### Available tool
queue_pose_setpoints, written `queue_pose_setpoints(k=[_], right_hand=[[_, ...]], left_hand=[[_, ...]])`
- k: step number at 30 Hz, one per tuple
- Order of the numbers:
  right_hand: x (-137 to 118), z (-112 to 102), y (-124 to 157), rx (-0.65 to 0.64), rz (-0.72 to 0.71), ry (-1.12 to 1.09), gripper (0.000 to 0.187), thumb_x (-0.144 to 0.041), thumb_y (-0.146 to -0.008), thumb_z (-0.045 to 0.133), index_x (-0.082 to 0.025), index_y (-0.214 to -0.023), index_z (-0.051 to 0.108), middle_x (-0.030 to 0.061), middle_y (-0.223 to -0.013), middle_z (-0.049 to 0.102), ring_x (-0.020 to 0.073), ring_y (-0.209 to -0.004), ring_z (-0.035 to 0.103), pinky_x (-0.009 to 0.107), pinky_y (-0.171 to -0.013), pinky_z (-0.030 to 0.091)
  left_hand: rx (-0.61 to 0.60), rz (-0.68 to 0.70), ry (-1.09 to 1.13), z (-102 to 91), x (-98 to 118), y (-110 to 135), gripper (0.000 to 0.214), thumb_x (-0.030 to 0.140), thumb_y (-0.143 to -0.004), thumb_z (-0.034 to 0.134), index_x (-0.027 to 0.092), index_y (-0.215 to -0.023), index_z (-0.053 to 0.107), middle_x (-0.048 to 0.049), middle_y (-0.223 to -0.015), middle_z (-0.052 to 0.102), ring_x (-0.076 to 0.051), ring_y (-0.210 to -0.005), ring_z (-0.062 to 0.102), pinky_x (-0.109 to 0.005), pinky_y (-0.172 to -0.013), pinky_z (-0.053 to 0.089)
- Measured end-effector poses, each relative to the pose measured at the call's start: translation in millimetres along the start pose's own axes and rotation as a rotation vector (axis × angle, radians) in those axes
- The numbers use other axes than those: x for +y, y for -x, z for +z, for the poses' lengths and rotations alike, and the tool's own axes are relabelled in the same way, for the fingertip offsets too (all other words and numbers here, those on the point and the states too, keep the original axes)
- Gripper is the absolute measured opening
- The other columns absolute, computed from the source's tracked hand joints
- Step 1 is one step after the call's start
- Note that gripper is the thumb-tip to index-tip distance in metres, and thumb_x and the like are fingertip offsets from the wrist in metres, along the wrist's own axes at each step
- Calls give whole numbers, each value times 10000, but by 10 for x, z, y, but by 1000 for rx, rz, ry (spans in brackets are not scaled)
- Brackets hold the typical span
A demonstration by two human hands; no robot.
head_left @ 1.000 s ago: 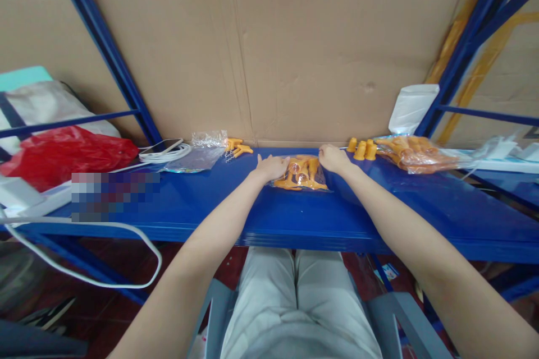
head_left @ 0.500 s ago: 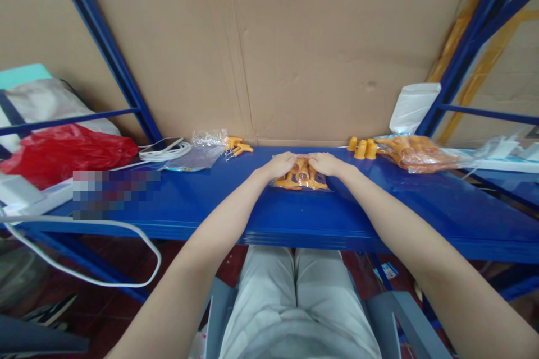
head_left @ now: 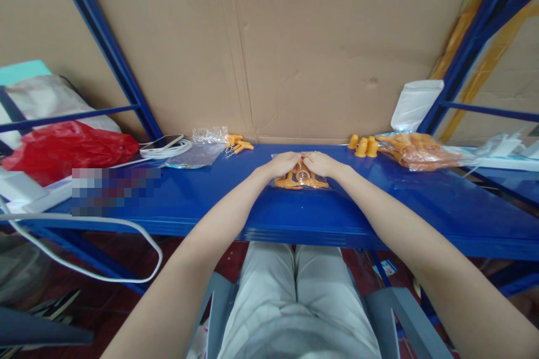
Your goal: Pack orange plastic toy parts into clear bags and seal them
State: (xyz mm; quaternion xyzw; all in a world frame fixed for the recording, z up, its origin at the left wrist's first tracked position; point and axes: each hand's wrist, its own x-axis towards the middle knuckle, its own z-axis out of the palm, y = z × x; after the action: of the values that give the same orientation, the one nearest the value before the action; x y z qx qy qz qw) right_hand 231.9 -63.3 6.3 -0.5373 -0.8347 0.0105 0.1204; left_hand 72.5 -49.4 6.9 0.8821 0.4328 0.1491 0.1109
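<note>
A clear plastic bag (head_left: 301,180) of orange plastic parts lies on the blue tabletop in front of me. My left hand (head_left: 286,165) is closed on the top of the bag from the left. From the right, my right hand (head_left: 319,164) is closed on the same upper edge, its fingers almost meeting the left ones. The fingertips are partly hidden. Back left of the bag lie orange-handled corkscrew-like pieces (head_left: 239,146) with metal spirals. Back right stand several orange cup-shaped pieces (head_left: 361,147).
Farther right sits a larger bag of orange parts (head_left: 415,151), with a white pouch (head_left: 416,105) leaning behind it. To the left are a flat plastic packet (head_left: 196,155), a coiled white cable (head_left: 166,149) and a red plastic bag (head_left: 69,148). Cardboard (head_left: 303,50) walls off the back.
Both hands have drawn closer together along the bag's top edge, mostly the right one moving left. The bag stays in the same place.
</note>
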Motion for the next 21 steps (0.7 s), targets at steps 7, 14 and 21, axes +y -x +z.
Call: queue_pose_setpoints(k=[7,14,21], right_hand=[[-46,-7,-4,10,-14,15,442,-164,-958,287,-65,-1300,549,156,-1381,526,221,-1291,486,319,-1085,326],[-53,24,-1,55,18,74,436,-178,-961,279,-39,-1246,578,193,-1342,552,228,-1269,507,314,-1055,345],[-102,-38,52,39,138,153,464,-245,-969,275,-48,-1123,666,206,-1196,648,254,-1142,605,295,-943,428]], left_hand=[[16,68,32,43,-52,-103,504,296,-965,186,133,-1140,630,-83,-1311,602,-185,-1232,519,-288,-1070,342],[13,-8,121,76,-131,-141,571,394,-964,157,155,-1232,601,-66,-1336,585,-210,-1269,491,-309,-1065,343],[4,-119,120,52,-198,-69,684,556,-952,98,202,-1271,589,-49,-1296,616,-252,-1281,484,-330,-1068,333]])
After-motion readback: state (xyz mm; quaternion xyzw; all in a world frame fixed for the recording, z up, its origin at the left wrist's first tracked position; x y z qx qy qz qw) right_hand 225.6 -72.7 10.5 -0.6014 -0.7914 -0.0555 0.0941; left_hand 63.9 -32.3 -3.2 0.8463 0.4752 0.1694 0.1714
